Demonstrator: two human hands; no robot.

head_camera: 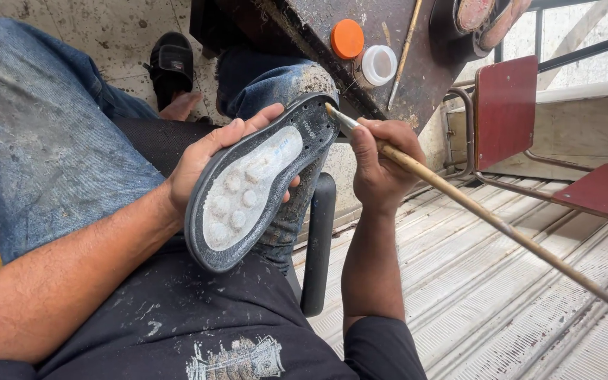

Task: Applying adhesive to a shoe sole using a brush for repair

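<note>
My left hand (202,158) grips a dark grey shoe sole (258,183) from behind, its inner face turned up toward me. A pale, bumpy insert fills the middle of the sole. In my right hand (378,165) is a long wooden brush (473,211), held like a pen. The brush tip touches the sole's rim at the toe end. The long handle slants down to the right.
A stained worktable (416,77) ahead carries an orange lid (347,38), an open white jar (378,65) and a thin stick (406,49). A red metal chair (529,127) stands at the right over a ribbed floor. My jeans-clad legs and a black sandal (172,63) lie to the left.
</note>
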